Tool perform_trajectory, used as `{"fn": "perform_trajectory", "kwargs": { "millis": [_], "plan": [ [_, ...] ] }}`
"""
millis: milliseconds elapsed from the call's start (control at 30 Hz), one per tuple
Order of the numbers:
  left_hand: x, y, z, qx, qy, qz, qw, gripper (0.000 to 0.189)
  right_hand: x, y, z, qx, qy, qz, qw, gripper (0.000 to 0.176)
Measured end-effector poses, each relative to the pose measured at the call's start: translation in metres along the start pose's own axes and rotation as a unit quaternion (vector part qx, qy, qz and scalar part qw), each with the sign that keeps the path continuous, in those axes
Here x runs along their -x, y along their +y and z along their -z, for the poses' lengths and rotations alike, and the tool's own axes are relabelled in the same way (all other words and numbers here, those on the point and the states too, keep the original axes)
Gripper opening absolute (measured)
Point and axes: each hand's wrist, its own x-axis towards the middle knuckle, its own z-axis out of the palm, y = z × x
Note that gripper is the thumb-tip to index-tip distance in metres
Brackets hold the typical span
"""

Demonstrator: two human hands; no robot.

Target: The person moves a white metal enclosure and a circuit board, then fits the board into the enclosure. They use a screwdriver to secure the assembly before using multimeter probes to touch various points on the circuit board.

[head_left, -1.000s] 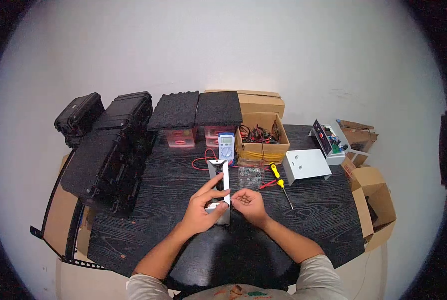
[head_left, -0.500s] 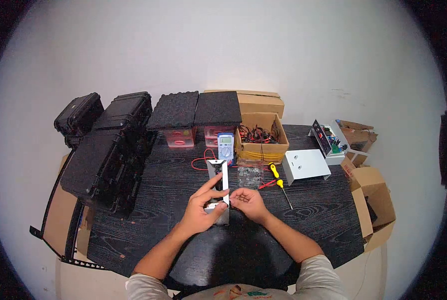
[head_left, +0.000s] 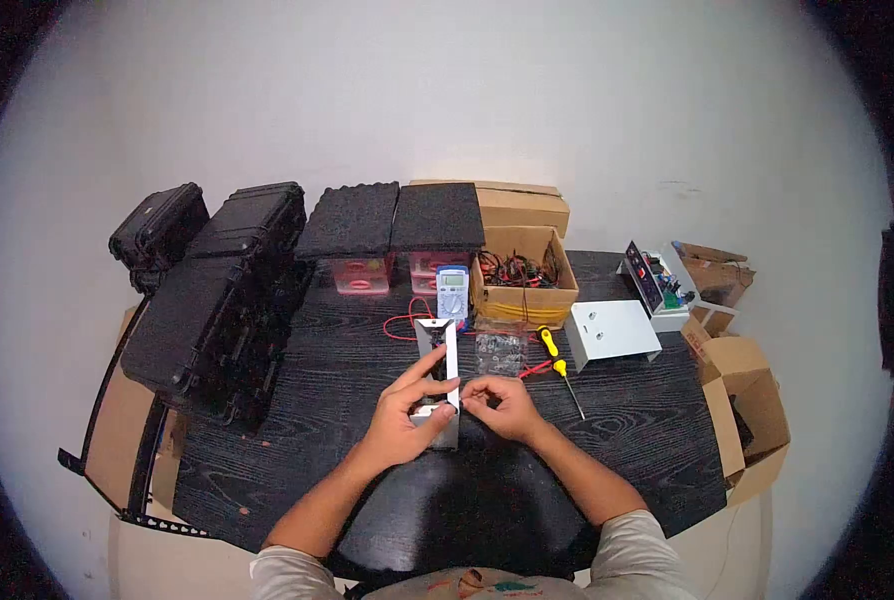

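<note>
A narrow white metal housing point(head_left: 452, 356) with dark parts inside stands on the black table in front of me. My left hand point(head_left: 407, 412) grips it from the left, fingers laid across its top and thumb near the front end. At its right side, my right hand point(head_left: 502, 408) has thumb and fingertips pinched together against the edge; whatever lies between them is too small to make out. Beyond the housing is a blue-and-white multimeter point(head_left: 453, 293) with a red lead. A clear compartment box point(head_left: 501, 353) of small parts and a yellow-black screwdriver point(head_left: 559, 366) lie to the right.
A white metal cover point(head_left: 613, 331) and an opened device with a circuit board point(head_left: 659, 283) sit at the right. A carton of cables point(head_left: 523, 275) stands behind. Black hard cases point(head_left: 197, 335) line the left; an open cardboard box point(head_left: 752, 415) flanks the right table edge.
Almost nothing differs. The fingers of my right hand have shifted slightly at the housing's right edge; my left hand keeps its hold.
</note>
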Motion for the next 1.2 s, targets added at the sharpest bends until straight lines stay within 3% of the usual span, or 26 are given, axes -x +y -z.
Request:
{"fn": "perform_trajectory", "kwargs": {
  "millis": [200, 600, 1000, 1200],
  "plan": [
    [-0.001, 0.003, 0.0, -0.005, 0.0, -0.008, 1.0, 0.032, 0.002, 0.006, -0.002, 0.027, 0.019, 0.038, 0.999, 0.015],
    [-0.003, 0.006, 0.001, -0.045, 0.0, -0.031, 0.998, 0.032, -0.001, -0.027, 0.003, 0.087, -0.054, -0.021, 0.995, 0.018],
    [-0.003, 0.002, 0.002, -0.041, -0.003, -0.034, 0.999, 0.031, -0.001, -0.021, 0.004, 0.104, -0.057, 0.0, 0.993, 0.017],
    [-0.003, 0.002, 0.002, -0.049, -0.002, -0.038, 0.998, 0.031, 0.0, -0.013, -0.001, 0.151, -0.026, 0.065, 0.986, 0.018]
  ]
}}
